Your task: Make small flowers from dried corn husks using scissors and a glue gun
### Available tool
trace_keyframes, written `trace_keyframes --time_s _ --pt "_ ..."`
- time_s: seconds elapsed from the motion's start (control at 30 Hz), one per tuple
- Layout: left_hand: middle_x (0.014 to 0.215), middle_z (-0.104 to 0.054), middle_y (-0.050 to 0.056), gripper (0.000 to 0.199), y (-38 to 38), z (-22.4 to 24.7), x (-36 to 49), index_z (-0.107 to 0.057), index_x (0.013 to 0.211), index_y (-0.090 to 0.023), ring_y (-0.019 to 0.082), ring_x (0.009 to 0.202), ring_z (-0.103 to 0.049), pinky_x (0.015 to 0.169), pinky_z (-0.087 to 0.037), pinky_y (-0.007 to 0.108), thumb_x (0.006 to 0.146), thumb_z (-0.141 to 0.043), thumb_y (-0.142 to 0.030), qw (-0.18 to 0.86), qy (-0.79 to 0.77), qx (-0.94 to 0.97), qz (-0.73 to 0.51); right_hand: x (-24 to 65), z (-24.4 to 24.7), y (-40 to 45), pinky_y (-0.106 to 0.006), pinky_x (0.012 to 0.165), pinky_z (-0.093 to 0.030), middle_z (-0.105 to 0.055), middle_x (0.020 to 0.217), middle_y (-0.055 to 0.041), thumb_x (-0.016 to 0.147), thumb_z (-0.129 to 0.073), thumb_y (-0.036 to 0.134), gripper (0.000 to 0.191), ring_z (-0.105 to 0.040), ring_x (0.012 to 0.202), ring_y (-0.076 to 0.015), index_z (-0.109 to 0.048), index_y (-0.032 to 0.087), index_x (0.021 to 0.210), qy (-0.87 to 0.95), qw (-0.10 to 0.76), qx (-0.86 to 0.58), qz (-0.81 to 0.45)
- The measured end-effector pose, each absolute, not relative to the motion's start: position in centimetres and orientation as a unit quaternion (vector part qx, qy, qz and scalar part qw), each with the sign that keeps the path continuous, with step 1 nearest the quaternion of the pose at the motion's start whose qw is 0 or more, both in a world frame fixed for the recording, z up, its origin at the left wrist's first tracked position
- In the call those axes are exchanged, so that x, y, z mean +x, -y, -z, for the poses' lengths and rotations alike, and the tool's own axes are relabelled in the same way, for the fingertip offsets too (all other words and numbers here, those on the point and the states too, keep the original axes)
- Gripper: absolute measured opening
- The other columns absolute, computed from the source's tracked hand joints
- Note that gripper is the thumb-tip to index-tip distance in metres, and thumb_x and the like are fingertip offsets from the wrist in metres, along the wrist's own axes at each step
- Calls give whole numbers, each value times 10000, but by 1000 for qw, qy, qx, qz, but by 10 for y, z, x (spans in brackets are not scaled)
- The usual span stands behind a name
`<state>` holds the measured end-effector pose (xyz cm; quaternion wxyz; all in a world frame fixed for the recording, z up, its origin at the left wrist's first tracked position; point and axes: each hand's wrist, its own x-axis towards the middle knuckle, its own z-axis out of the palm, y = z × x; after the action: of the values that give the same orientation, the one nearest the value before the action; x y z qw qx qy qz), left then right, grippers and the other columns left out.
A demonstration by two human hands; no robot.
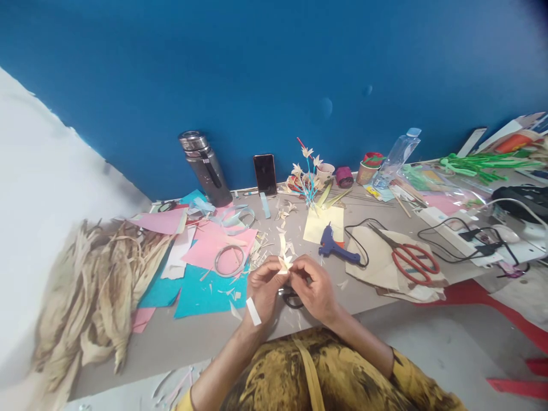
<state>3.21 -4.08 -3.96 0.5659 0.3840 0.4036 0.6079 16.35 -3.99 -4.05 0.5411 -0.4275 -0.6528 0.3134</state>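
My left hand (266,285) and my right hand (315,290) meet over the front of the table, fingertips pinched together. Between them is a small cream flower (285,264) with pointed petals, its base hidden by the fingers. Both hands appear to grip it. A white strip (253,311) clings to my left wrist. Under the hands, a dark-handled tool (292,298) lies partly covered. Cream scraps (259,251) are scattered just beyond my left hand. Further back, similar flowers on blue stems (309,180) stand upright.
A blue glue gun (338,246) and red-handled scissors (413,262) lie to the right, near a white power strip (454,234). Dried husks (103,279), blue felt (205,299) and a tape roll (229,261) are left. A flask (205,168) and phone (265,173) stand behind.
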Motion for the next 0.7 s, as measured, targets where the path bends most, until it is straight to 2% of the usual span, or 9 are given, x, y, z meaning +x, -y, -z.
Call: trace_keyframes --time_s 0.33,0.47,0.57,0.7 --pt "930 -607 31 81 41 37 29 -757 700 -196 156 849 -604 789 -505 287 696 -822 -244 531 -405 414 -618 162 37 40 -249 585 -395 -546 694 17 836 -545 175 120 -485 614 -130 -544 213 723 645 522 -435 -348" --pt "930 -638 48 110 41 38 30 -757 683 -184 173 859 -617 798 -524 301 676 -830 -266 526 -427 405 -614 162 35 40 -246 580 -401 -555 701 15 821 -572 206 99 -499 618 -130 -565 203 722 614 501 -452 -411" --pt "965 -673 65 149 40 40 32 -781 740 -169 189 882 -634 796 -531 302 651 -846 -270 533 -448 389 -603 163 34 39 -246 568 -415 -585 698 13 829 -599 269 109 -518 609 -133 -599 194 750 571 491 -463 -467" --pt "923 -714 61 235 40 40 34 -800 855 -165 163 753 -632 712 -521 295 655 -839 -281 553 -471 361 -584 167 33 36 -253 559 -419 -600 685 11 842 -595 272 107 -534 595 -141 -605 203 761 561 498 -473 -462"
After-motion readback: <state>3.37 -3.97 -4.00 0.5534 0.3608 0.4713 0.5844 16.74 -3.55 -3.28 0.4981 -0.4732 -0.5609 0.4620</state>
